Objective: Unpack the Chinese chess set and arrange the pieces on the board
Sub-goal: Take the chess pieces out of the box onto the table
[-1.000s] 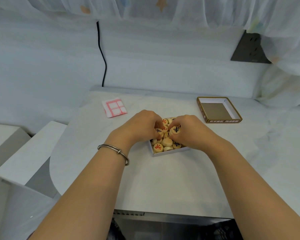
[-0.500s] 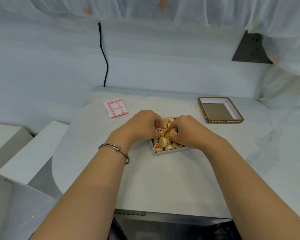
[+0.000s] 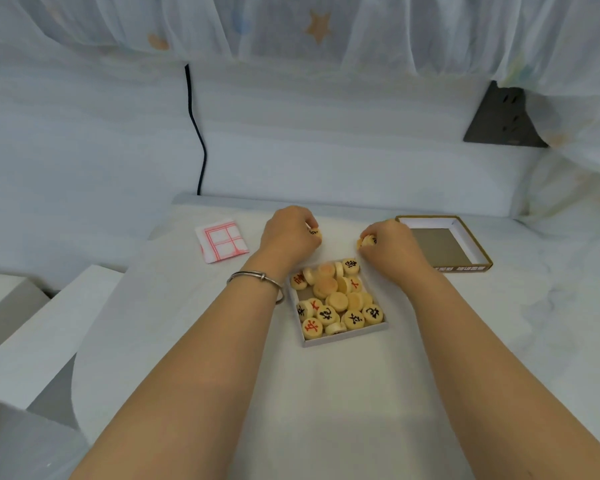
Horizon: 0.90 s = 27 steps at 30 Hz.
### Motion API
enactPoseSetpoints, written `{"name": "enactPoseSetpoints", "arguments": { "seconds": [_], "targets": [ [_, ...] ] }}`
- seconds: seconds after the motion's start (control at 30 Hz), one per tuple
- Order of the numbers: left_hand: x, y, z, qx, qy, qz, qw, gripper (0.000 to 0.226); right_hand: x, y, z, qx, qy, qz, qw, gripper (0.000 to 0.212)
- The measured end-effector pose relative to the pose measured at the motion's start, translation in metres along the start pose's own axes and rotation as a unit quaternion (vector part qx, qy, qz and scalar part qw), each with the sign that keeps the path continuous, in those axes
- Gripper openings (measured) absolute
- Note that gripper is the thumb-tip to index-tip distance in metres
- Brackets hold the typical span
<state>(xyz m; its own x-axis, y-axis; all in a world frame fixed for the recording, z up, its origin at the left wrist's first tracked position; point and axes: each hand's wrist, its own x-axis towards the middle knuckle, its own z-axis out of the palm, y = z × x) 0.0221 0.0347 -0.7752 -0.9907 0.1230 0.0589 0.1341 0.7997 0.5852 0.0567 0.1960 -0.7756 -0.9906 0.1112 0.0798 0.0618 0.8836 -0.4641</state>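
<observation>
Head view looks down on my two hands, both just beyond the far edge of the open box [image 3: 343, 338]. My left hand [image 3: 288, 239] curls its fingers round a black-marked piece [image 3: 314, 233]. My right hand [image 3: 394, 252] pinches pale pieces [image 3: 367, 241] at its fingertips, near the upturned lid [image 3: 462, 268]. The box sits on the tabletop [image 3: 326, 403] between my forearms, holding jumbled loose pieces [image 3: 336, 301] with red and black characters. A folded board [image 3: 222, 241] lies left of my left hand.
</observation>
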Motion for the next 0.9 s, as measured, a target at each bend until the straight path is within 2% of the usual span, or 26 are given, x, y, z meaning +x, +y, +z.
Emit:
{"name": "enactPoseSetpoints", "arguments": {
  "seconds": [0.13,0.23,0.4,0.57,0.7,0.83,0.9],
  "targets": [
    [0.019,-0.001,0.016,-0.042,-0.026,0.013,0.999,0.022,0.019,0.001,0.012,0.05,-0.024,-0.021,0.998,0.029],
    [0.024,-0.007,0.013,-0.109,-0.032,-0.003,0.994,0.024,0.024,0.009,0.007,0.079,0.0,-0.004,0.997,0.029],
    [0.025,-0.019,0.002,0.034,-0.015,-0.025,0.999,0.018,0.025,0.025,-0.002,0.002,-0.032,0.03,0.999,0.026],
    [0.022,-0.009,0.006,0.009,-0.069,0.009,0.998,0.026,0.021,0.012,0.008,0.019,-0.038,-0.028,0.999,0.034],
    [0.019,-0.006,0.005,-0.031,-0.078,0.015,0.996,0.034,0.02,0.013,0.002,0.082,-0.028,0.001,0.996,0.038],
    [0.018,-0.004,0.002,-0.047,-0.098,0.011,0.994,0.031,0.021,0.026,-0.01,-0.025,-0.052,0.029,0.998,0.037],
    [0.016,-0.002,0.002,-0.069,-0.117,0.01,0.991,0.029,0.021,0.027,-0.01,-0.035,-0.07,0.031,0.996,0.038]
  ]
}}
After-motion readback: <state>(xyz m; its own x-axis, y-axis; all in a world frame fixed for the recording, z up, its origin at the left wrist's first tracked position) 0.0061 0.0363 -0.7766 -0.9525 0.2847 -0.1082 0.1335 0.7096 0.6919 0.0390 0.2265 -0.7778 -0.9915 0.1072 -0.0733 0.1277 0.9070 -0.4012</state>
